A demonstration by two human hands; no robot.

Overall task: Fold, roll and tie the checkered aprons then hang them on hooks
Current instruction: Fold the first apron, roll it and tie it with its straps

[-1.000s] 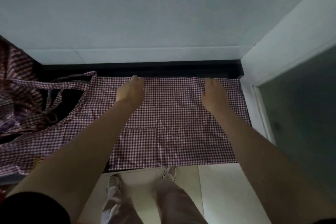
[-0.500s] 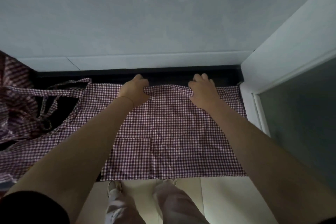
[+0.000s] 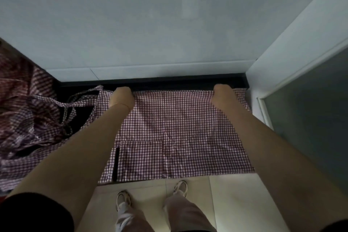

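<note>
Gripping the far edge of the apron, the left hand and right hand were closed on the cloth, well apart. More aprons lay heaped at left.

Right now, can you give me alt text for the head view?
Both hands, left hand and right hand, grip the far edge of a checkered apron spread flat on a dark counter. More checkered aprons lie heaped at left.
</note>
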